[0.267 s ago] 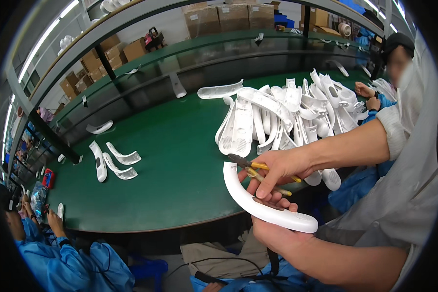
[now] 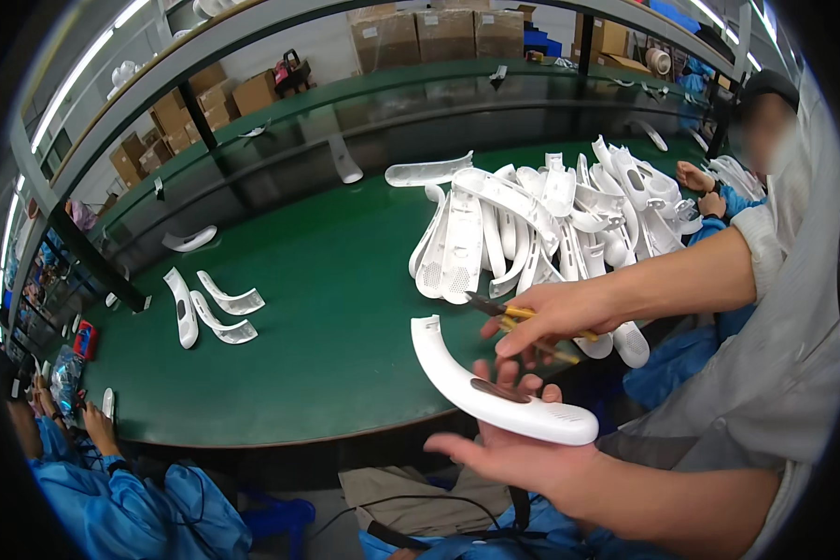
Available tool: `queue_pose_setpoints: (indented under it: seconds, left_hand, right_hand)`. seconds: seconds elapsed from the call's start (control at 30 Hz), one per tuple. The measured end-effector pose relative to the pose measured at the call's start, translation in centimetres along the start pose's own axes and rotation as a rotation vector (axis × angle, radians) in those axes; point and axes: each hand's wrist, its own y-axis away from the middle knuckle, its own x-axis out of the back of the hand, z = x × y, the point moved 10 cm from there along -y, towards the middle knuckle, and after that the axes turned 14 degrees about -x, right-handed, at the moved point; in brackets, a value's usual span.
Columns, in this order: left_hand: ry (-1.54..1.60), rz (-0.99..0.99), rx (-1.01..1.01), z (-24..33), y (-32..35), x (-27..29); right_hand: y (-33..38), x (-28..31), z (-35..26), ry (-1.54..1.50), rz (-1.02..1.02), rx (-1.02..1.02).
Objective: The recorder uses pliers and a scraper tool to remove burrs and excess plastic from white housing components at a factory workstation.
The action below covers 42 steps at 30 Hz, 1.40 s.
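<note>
Across your view, a co-worker in light grey reaches in from the right, over a green table. Their nearer hand is palm up beyond the table's near edge, supporting a curved white piece with a dark oval window; the fingers curl up past its far side, and the thumb stretches away from it. Just above, their farther hand clasps yellow-handled pliers, the dark tip pointing up and left, apart from the piece. Behind lies a heap of white shells; well to the left, three loose parts lie together. At the lower edge, below your khaki trousers, only a sliver of your left hand seems to show; how your own fingers stand cannot be told.
</note>
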Motion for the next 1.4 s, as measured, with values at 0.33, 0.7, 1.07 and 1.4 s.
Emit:
queue_pose_setpoints:
  seconds: [0.33,0.7,1.07,1.4]
  left_hand:
    - [-1.392,-1.670,-0.437,19.9,-8.2,23.5]
    - [-1.620,-1.654,-1.315,14.8,-1.7,-7.9]
    - [-1.636,-2.254,-0.820,6.1,-2.7,-14.7]
    - [-1.462,-2.277,-0.742,8.3,-3.4,-13.2]
  right_hand:
    - [-2.2,-0.6,0.8,0.233,-0.062,-0.267]
    - [-3.0,-1.9,1.8,0.186,-0.035,-0.377]
    - [-3.9,-2.2,0.7,0.507,-0.189,-0.294]
    - [-2.8,0.1,4.2,0.452,0.006,-0.481]
